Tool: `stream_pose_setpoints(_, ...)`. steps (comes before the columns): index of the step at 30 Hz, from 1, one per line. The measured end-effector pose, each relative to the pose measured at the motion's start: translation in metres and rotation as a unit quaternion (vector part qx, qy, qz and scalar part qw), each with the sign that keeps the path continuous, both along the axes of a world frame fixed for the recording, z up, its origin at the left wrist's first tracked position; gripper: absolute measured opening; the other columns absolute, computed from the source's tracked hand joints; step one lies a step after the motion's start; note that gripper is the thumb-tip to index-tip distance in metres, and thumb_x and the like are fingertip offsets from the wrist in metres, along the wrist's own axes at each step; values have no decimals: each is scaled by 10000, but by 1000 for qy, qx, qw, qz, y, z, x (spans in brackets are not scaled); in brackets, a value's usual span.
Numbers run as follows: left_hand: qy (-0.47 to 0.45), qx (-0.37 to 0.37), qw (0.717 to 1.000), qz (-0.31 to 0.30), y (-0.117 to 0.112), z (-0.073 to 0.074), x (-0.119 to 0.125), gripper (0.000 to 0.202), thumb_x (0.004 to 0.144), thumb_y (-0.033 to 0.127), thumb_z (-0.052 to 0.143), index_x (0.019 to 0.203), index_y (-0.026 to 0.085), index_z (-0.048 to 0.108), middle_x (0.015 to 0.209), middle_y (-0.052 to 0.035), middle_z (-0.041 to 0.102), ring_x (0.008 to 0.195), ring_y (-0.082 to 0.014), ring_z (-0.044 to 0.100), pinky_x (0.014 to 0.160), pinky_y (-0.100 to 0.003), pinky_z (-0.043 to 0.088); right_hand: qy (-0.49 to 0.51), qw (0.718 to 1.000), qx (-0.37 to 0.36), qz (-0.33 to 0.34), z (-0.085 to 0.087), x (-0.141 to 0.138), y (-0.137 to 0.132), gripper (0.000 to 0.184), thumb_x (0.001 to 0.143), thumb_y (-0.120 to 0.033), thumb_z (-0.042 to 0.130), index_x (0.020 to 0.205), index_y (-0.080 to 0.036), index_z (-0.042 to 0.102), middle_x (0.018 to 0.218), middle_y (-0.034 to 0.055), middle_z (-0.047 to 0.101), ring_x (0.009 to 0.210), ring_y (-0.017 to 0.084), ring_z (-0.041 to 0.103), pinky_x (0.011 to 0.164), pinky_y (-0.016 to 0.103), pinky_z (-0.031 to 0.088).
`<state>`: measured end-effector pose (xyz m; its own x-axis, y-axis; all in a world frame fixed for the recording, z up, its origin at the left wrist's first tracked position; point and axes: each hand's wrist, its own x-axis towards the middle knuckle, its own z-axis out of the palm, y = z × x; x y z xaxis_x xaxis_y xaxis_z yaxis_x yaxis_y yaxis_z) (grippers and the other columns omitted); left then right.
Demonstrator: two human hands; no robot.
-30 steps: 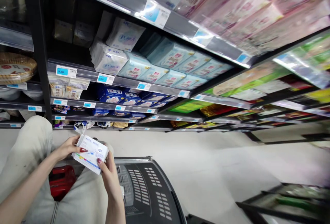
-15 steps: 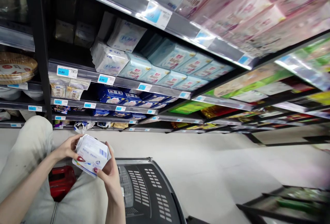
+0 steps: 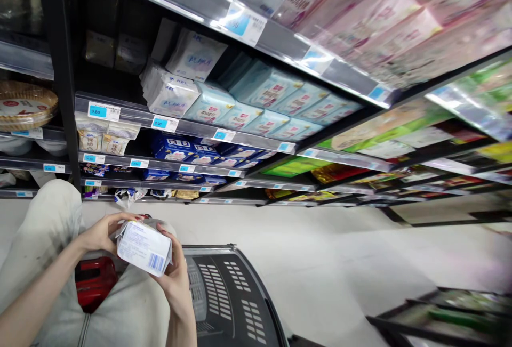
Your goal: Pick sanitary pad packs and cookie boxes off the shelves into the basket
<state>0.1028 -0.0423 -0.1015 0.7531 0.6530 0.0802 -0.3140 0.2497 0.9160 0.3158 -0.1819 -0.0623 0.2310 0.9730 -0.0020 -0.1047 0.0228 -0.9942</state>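
Both my hands hold a small white soft packet (image 3: 144,248) low at the left, above my pale-trousered knees. Its printed back with a barcode faces me. My left hand (image 3: 101,233) grips the packet's left end, fingers curled over the top. My right hand (image 3: 174,272) cups its right end from below, fingers wrapped round it. Just right of my hands stands a dark grey shopping basket (image 3: 232,293).
Black store shelves (image 3: 188,128) with blue price tags rise in front, stacked with white and pale blue packets (image 3: 256,107), with dark blue boxes below. A red object (image 3: 95,282) lies between my knees. Pale floor (image 3: 340,261) stretches to the right; another low rack (image 3: 440,315) sits at bottom right.
The packet has been turned over in my hands: its coloured front faced me before, now the barcode side does. The hands stay in the same place.
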Motion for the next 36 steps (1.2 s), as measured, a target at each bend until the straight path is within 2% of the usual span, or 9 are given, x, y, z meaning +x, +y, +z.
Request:
stream_pose_setpoints(5,37,-4,999,-6,2,8,-2,984,461,259,1100,1373,224,734,1525,-190,691,1508,-450,547,1296,-581,351,38,999,-16,-10,1,-2,1,785,713,-371,1029,1428,-368,704,1590,102,654,1485,381,604,1163,494,561)
stream_pose_setpoints(10,78,-50,996,7,4,20,-1,985,506,455,1080,1383,189,720,1421,-176,742,1368,-426,646,1168,-491,474,93,992,-78,-21,3,-4,5,947,677,-444,1036,1527,-324,635,1582,121,659,1470,389,613,1159,487,561)
stream_pose_setpoints(17,113,-94,988,36,1,27,6,836,577,567,994,1263,152,758,1181,-143,810,1125,-353,713,884,-357,567,77,984,-151,-54,6,-9,14,770,669,-672,961,1268,-231,762,1301,151,813,1209,433,755,1044,561,612)
stream_pose_setpoints(21,131,-99,985,50,1,26,8,673,593,529,972,1124,158,788,1040,-104,825,961,-297,729,842,-336,562,100,977,-177,-66,9,-13,17,707,638,-697,960,1138,-236,768,1212,136,840,1133,432,781,1022,572,624)
stream_pose_setpoints(24,137,-94,985,55,1,26,8,611,600,525,955,1063,158,800,984,-94,829,939,-291,729,852,-335,551,111,974,-188,-66,10,-15,18,704,640,-698,955,1134,-237,755,1208,132,838,1080,404,790,997,547,636)
stream_pose_setpoints(28,152,-100,982,52,1,31,9,572,622,506,940,1052,154,805,986,-99,840,946,-301,747,851,-344,558,96,972,-198,-78,10,-16,19,710,635,-723,934,1104,-230,736,1108,123,831,938,348,782,757,435,656)
stream_pose_setpoints(31,167,-122,977,54,0,37,11,543,600,508,943,982,148,802,960,-103,844,912,-301,756,829,-344,572,85,969,-213,-92,8,-18,19,748,615,-774,907,1091,-228,718,912,80,779,714,273,706,505,339,543)
stream_pose_setpoints(34,187,-151,968,71,-3,39,13,520,582,538,934,909,159,795,916,-96,839,922,-301,756,794,-325,574,97,962,-236,-102,2,-20,18,817,608,-820,876,1155,-241,692,834,53,735,595,226,613,411,306,446)
stream_pose_setpoints(36,210,-168,960,81,-5,37,13,538,593,582,912,915,168,792,870,-87,826,884,-289,754,719,-306,565,103,957,-253,-98,-6,-21,18,837,640,-856,831,1191,-242,692,894,87,760,620,245,639,392,302,424)
